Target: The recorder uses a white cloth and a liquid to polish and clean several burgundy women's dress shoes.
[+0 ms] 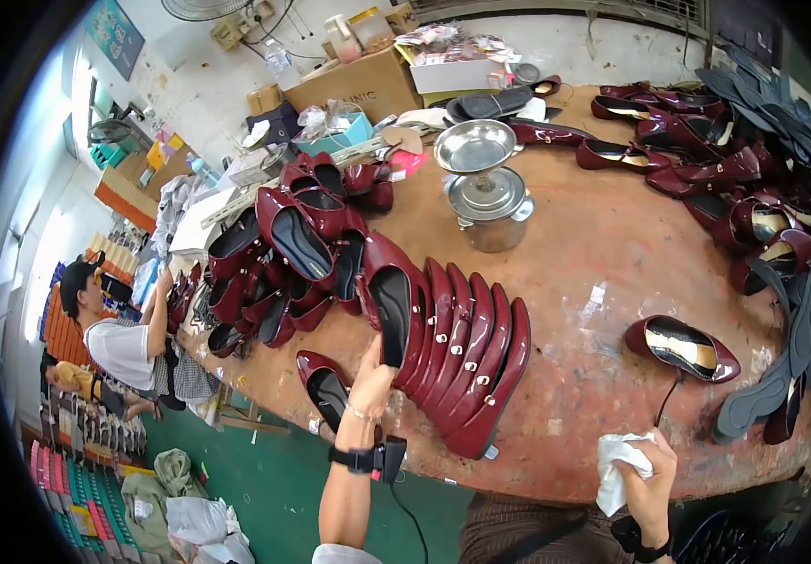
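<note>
My left hand (371, 384) grips the heel end of a dark red patent shoe (390, 303) with a black insole, at the near end of a row of nested red shoes (476, 352) with small gold buckles. Beside my left wrist lies another red shoe (324, 388). In my right hand (648, 472), close to the table's front edge, is a crumpled white cloth (617, 469) and a thin dark-handled tool (668, 402), its tip near a red shoe with a gold inner lining (680, 347) that lies on the table.
A heap of red shoes (292, 247) is at the left, more shoes (701, 148) and grey soles (765, 395) at the right. A metal pot with a dish on top (486, 197) stands on the wooden table (574, 247). Boxes (356, 84) line the wall. A co-worker (120, 338) is at the far left.
</note>
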A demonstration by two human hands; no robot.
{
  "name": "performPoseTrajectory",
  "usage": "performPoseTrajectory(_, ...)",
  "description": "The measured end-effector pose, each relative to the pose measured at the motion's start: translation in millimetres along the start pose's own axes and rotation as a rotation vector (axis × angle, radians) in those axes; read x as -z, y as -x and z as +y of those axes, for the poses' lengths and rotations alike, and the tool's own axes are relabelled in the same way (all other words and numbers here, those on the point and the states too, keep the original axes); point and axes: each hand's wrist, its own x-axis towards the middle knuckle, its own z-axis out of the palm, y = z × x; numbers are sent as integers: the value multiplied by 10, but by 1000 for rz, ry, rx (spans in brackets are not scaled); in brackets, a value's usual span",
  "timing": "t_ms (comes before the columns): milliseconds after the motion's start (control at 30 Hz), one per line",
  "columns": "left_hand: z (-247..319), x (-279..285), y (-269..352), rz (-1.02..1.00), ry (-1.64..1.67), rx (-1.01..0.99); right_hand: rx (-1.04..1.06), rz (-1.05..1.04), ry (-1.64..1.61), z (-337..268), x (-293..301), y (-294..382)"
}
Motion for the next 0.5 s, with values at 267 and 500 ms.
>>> performPoseTrajectory(267, -84, -1175, 912, 228, -929, -590, 42, -45, 16, -60, -174, -99)
performPoseTrajectory(500, -43, -1564, 736, 80, -993, -464, 111, 4, 62, 33, 117, 117)
